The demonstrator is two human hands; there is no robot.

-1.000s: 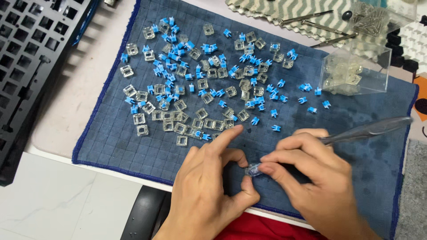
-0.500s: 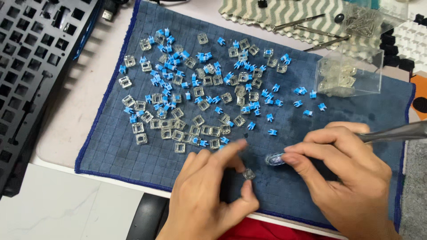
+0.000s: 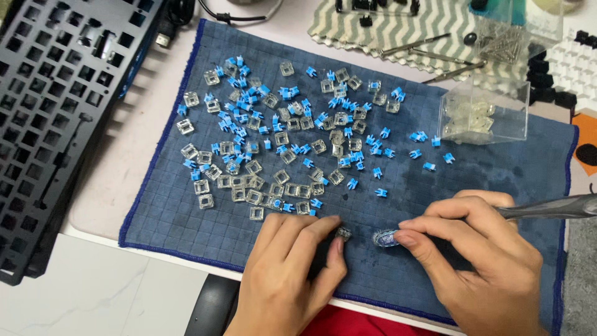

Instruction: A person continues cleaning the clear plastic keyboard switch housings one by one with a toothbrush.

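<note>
My left hand [image 3: 287,274] rests on a blue cloth mat [image 3: 174,205] and pinches a small clear switch part [image 3: 343,234] between thumb and forefinger. My right hand [image 3: 479,261] holds a grey metal tool [image 3: 553,206] whose handle runs off to the right, and its fingertips pinch a small blue-and-clear piece [image 3: 385,238] just right of the switch part. The two pieces are a little apart. Beyond the hands, the mat is strewn with several clear switch housings [image 3: 249,186] and blue stems [image 3: 292,93].
A black keyboard frame [image 3: 56,106] with open square holes lies at the left. A clear plastic box [image 3: 485,115] stands on the mat's right. A striped cloth [image 3: 398,28] with metal tools, a clear container and black and white keycaps [image 3: 572,62] lie at the back right.
My two hands were together on one small piece near the mat's front edge; they have since drawn apart, each holding its own part. The camera view has shifted slightly.
</note>
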